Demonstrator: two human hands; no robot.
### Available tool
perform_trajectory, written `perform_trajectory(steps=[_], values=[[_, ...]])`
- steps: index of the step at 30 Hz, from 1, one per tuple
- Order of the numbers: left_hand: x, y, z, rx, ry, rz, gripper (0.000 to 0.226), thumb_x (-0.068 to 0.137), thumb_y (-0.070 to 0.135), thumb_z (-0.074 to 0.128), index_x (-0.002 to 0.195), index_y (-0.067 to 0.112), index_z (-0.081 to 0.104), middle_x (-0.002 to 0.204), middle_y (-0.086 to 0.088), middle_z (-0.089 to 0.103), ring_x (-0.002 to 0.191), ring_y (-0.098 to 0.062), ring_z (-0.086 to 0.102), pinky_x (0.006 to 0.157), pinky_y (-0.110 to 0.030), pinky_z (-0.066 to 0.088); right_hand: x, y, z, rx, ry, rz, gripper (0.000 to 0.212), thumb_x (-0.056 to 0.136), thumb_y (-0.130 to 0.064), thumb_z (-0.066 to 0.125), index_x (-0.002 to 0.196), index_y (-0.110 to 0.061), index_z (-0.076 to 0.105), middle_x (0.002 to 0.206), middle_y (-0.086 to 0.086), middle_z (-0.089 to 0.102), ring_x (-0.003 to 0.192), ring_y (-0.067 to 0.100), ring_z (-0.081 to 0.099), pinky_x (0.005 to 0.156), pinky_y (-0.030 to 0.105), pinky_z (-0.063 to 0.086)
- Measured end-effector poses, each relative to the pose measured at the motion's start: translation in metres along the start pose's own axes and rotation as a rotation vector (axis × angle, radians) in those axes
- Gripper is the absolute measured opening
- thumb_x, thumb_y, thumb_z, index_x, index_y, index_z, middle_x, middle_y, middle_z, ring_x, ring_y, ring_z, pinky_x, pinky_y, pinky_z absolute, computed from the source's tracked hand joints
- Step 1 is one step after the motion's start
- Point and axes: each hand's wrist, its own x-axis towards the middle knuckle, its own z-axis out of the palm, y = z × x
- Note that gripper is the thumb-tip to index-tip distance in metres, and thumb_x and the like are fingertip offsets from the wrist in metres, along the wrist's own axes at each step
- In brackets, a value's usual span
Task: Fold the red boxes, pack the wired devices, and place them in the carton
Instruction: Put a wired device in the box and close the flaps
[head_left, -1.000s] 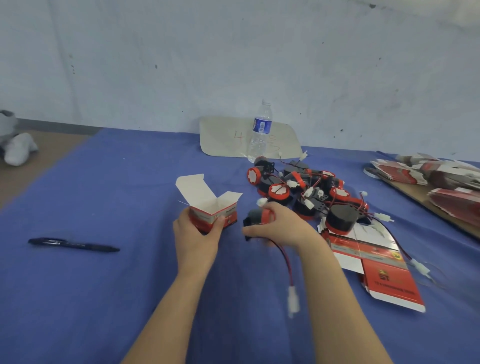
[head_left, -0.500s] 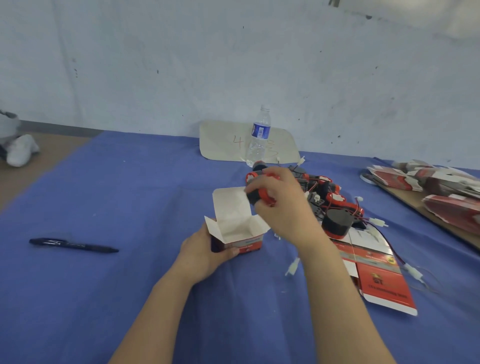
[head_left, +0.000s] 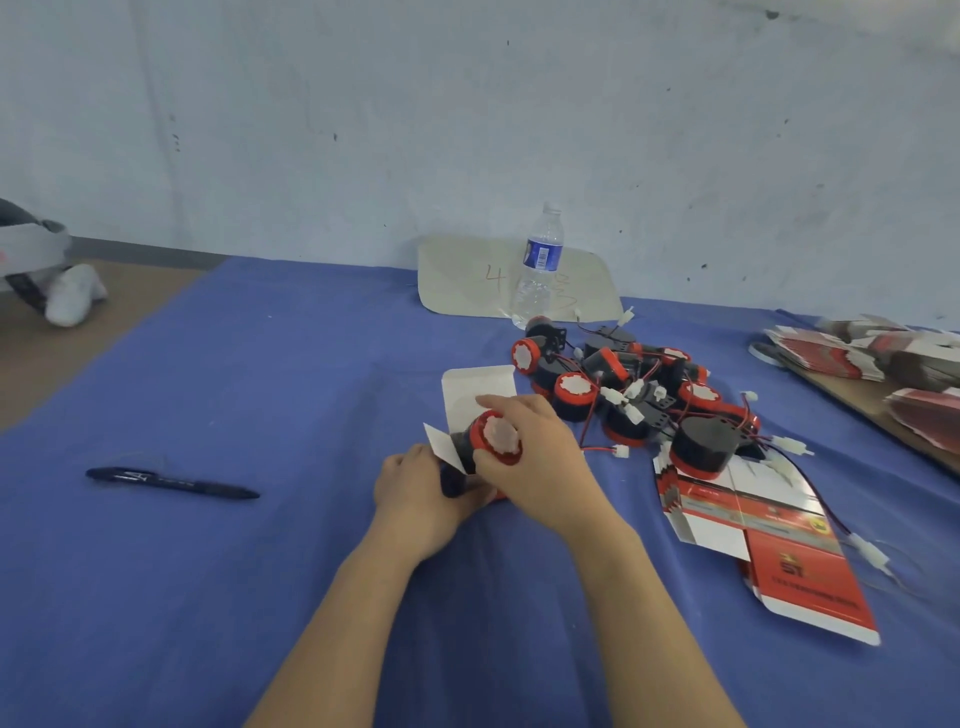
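Observation:
My left hand (head_left: 415, 488) grips the folded red box (head_left: 475, 395) from the left side; its white top flaps stand open. My right hand (head_left: 535, 457) holds a black and red wired device (head_left: 491, 436) with its white-capped end facing up, partly inside the box opening. The box body is mostly hidden by both hands. A pile of several more wired devices (head_left: 634, 395) lies just to the right on the blue cloth. Flat unfolded red boxes (head_left: 769, 540) lie at the right front.
A black pen (head_left: 171, 483) lies on the blue cloth (head_left: 234, 571) at the left. A water bottle (head_left: 537, 270) stands on a cardboard sheet (head_left: 462, 280) by the wall. Stacks of flat red boxes (head_left: 883, 353) sit on a board at the far right.
My right hand brought the device from above the box down into its opening. The box and my left hand shifted slightly toward the pile.

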Motion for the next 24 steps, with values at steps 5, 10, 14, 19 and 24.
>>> perform_trajectory(steps=[5, 10, 14, 19, 24], values=[[-0.001, 0.003, 0.001, 0.058, -0.013, -0.043, 0.024, 0.079, 0.047, 0.069, 0.096, 0.035, 0.058, 0.097, 0.010, 0.068, 0.094, -0.019, 0.061, 0.087, -0.039, 0.049, -0.002, 0.002, 0.008, -0.002, -0.033, 0.051, 0.030, 0.087, -0.021, 0.062, 0.116, -0.019, 0.055, 0.117, -0.006, 0.055, 0.107, 0.012, 0.051, 0.069, 0.002, 0.036], [-0.003, 0.007, 0.001, 0.043, -0.030, -0.056, 0.027, 0.083, 0.047, 0.065, 0.102, 0.029, 0.058, 0.098, 0.008, 0.067, 0.095, -0.020, 0.061, 0.087, -0.037, 0.048, -0.006, -0.003, 0.005, -0.257, 0.082, 0.070, 0.020, 0.093, -0.024, 0.051, 0.099, -0.015, 0.068, 0.120, -0.001, 0.051, 0.103, 0.014, 0.043, 0.071, 0.017, 0.031], [-0.003, 0.007, -0.001, -0.078, -0.101, -0.086, 0.008, 0.090, 0.036, 0.057, 0.090, 0.028, 0.054, 0.092, 0.003, 0.064, 0.098, -0.021, 0.059, 0.091, -0.037, 0.046, -0.008, -0.013, 0.002, -0.381, 0.026, 0.086, 0.025, 0.094, -0.020, 0.043, 0.089, -0.010, 0.065, 0.098, 0.005, 0.066, 0.075, 0.016, 0.052, 0.052, 0.020, 0.031], [-0.002, 0.013, 0.006, -0.317, -0.021, -0.178, 0.029, 0.097, 0.038, 0.040, 0.102, 0.016, 0.058, 0.101, 0.000, 0.063, 0.109, -0.026, 0.054, 0.098, -0.039, 0.041, -0.010, -0.019, -0.002, -0.433, -0.052, 0.119, 0.030, 0.095, -0.016, 0.040, 0.108, -0.014, 0.067, 0.102, 0.006, 0.068, 0.082, 0.019, 0.058, 0.054, 0.024, 0.035], [-0.004, 0.020, 0.019, -0.176, 0.234, -0.170, 0.027, 0.088, 0.040, 0.057, 0.095, 0.014, 0.058, 0.088, -0.002, 0.067, 0.089, -0.027, 0.061, 0.083, -0.042, 0.049, -0.014, -0.015, -0.008, -0.175, 0.148, 0.179, 0.032, 0.095, -0.011, 0.042, 0.115, -0.017, 0.066, 0.114, 0.001, 0.066, 0.097, 0.016, 0.057, 0.068, 0.021, 0.039]])
